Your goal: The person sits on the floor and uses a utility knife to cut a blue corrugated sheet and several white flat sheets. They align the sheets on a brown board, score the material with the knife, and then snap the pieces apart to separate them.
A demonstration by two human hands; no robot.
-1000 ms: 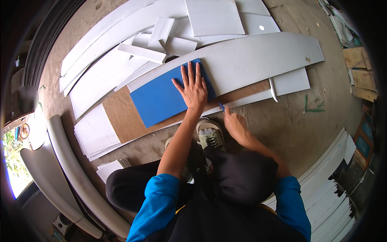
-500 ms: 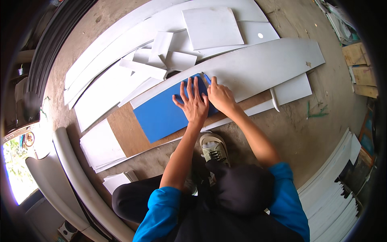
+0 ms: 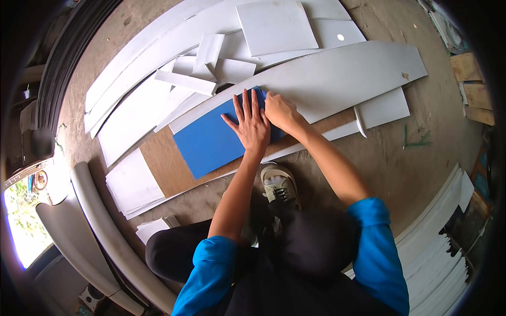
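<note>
A flat blue rectangular board (image 3: 208, 139) lies across a brown board (image 3: 167, 164) and a long white panel (image 3: 353, 79) on the floor. My left hand (image 3: 253, 126) presses flat on the blue board with its fingers spread, near its right end. Just right of it, my right hand (image 3: 283, 111) is closed at the board's far right corner. It grips a slim blue tool, like a pen or a cutter, now mostly hidden by the fingers. I cannot tell which of the two it is.
White offcuts (image 3: 184, 81) lie crossed beyond the blue board. A square white sheet (image 3: 276, 26) rests on larger panels behind. A curved white strip (image 3: 360, 122) sits by the brown board's right end. My shoe (image 3: 279, 184) is close to the near edge. Long curved pieces (image 3: 124, 237) stand at left.
My right hand has moved slightly left and away from me along the board's right end. The blue tool, visible before, is now mostly covered. My left hand stays spread on the board.
</note>
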